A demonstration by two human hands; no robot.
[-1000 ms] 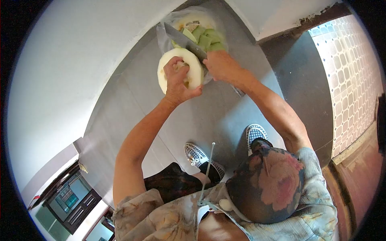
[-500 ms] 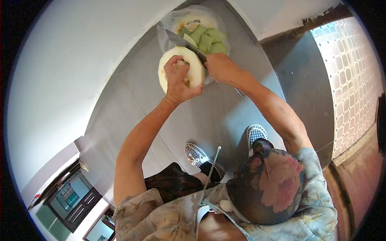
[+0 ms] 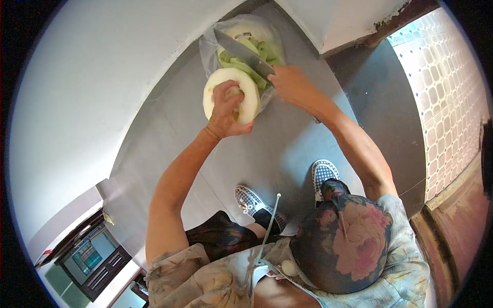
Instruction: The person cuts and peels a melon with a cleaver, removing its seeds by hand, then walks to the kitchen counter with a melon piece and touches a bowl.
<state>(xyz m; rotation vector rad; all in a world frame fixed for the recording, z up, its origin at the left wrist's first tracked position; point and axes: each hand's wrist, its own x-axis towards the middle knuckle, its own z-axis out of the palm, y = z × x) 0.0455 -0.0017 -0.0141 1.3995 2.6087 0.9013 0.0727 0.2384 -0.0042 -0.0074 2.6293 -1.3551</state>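
Observation:
A round, pale-fleshed gourd piece [image 3: 250, 95], much like winter melon, has a hollow, seedy middle. My left hand [image 3: 226, 105] grips it, fingers curled into the hollow and thumb at the near rim. The wide-bladed kitchen knife [image 3: 237, 50] is in my right hand [image 3: 292, 84], which is wrapped round its handle. Its blade slants up and left over green peel strips [image 3: 266, 51], just beyond the gourd's far edge. Those strips lie on a clear plastic bag [image 3: 209, 54], beside another pale piece [image 3: 244, 30] at the far end, partly behind the blade.
Below is a grey tiled floor [image 3: 169, 123]. A white wall [image 3: 92, 87] rises on the left, and a white corner [image 3: 344, 23] stands beyond the bag. Checkered shoes [image 3: 324, 177] are near the bottom middle, below a flowered cap [image 3: 341, 241]. Patterned tiles [image 3: 452, 102] cover the right side.
The knife has come away from the gourd's rim and now sits higher, over the peel. The gourd and my left hand appear slightly lower, while the view has shifted a little.

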